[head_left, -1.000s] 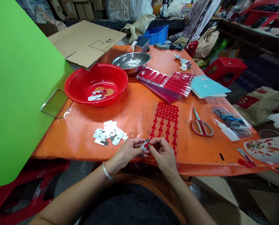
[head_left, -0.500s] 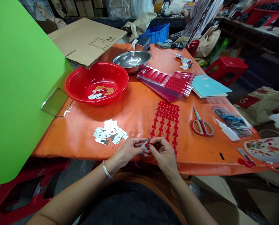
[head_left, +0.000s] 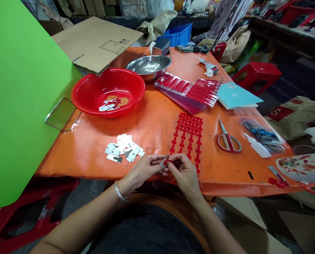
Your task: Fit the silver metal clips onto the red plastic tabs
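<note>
Between thumb and fingers, my left hand (head_left: 145, 169) pinches a small flat metal plate (head_left: 163, 163), held just above the table's near edge. My right hand (head_left: 184, 174) is closed at the plate's right side, its thumb and forefinger pinching a small red piece (head_left: 168, 161) against it. How far the red piece lies on the plate is hidden by the fingers. Left of my hands lies a loose pile of similar silvery plates (head_left: 125, 146). Rows of red T-shaped pieces (head_left: 190, 137) are spread beyond my right hand.
A red basin (head_left: 80, 102) holding a few plates stands at the back left, beside a steel bowl (head_left: 149, 67). Scissors (head_left: 228, 139) lie to the right. Further off are red-patterned plastic sheets (head_left: 189, 90) and a blue notebook (head_left: 236, 94). A green board (head_left: 22, 106) rises at the left.
The view has shifted very slightly. Both hands stay together on the plate and the red piece, with hardly any finger movement visible.
</note>
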A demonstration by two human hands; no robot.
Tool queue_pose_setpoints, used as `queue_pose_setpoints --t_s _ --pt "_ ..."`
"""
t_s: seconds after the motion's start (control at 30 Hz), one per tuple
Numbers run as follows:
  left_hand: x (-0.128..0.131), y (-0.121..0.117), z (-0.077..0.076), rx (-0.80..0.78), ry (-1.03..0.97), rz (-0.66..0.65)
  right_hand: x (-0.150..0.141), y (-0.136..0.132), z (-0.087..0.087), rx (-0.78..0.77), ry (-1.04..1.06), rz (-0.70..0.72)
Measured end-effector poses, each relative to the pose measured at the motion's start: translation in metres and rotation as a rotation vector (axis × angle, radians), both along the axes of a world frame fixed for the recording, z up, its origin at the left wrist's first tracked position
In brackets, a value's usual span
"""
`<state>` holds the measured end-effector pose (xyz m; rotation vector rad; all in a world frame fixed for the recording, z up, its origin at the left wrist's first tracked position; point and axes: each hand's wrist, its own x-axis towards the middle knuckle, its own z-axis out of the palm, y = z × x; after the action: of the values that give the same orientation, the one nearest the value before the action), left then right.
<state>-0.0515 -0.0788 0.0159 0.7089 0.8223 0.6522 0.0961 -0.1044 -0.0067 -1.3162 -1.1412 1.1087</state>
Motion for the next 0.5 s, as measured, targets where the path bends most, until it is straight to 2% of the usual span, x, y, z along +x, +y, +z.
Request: queue_pose_setpoints --t_s 0.2,0.33,0.5 --pt "0.005 -0.002 0.000 0.026 0.047 0.087 -0.002 -0.001 0.003 0.010 0.002 -0.002" --pt "0.010 -0.004 -0.001 0.015 0.066 0.154 -0.001 -0.006 0.003 0.096 -0.154 -0.023" --pt "0.014 -0.005 0.005 0.069 0.082 0.191 -0.004 -0.012 0.007 0.229 -0.387 -0.116"
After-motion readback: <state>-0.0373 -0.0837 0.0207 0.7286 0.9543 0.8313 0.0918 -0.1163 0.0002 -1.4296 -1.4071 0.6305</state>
